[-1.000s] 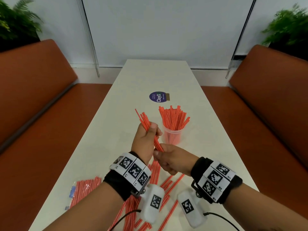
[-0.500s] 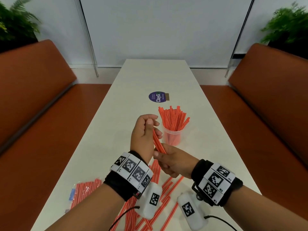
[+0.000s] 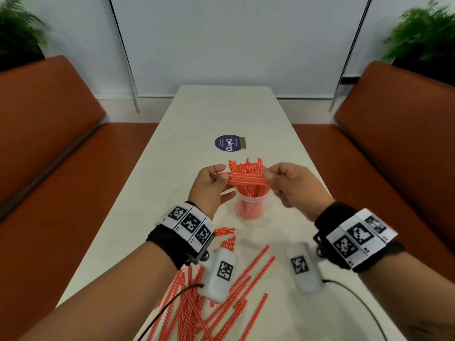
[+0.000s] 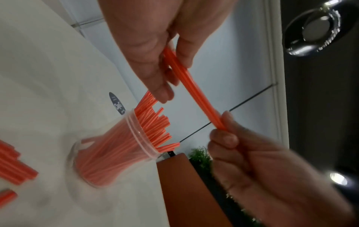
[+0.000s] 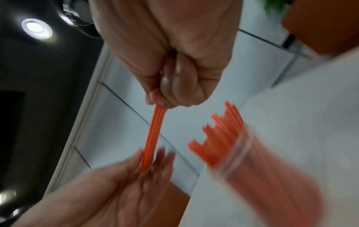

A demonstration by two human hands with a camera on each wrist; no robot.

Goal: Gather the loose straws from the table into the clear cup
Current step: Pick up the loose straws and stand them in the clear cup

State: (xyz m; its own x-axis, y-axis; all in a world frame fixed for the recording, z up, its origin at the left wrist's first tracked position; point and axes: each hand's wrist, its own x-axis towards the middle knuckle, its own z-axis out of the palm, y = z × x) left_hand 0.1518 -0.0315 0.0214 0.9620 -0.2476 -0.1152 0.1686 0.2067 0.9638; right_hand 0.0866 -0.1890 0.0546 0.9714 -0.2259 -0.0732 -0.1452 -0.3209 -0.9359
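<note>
Above the clear cup (image 3: 248, 207), left hand (image 3: 209, 190) and right hand (image 3: 293, 185) each pinch an end of a level straw bundle (image 3: 246, 179), probably squaring it. Left-wrist view: thumb-and-finger pinch. Right-wrist view: fingers curled tight.

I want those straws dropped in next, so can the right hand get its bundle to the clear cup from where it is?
Probably yes. The right hand holds the bundle above the clear cup, but the left hand pinches the other end and standing straws crowd the mouth.
</note>
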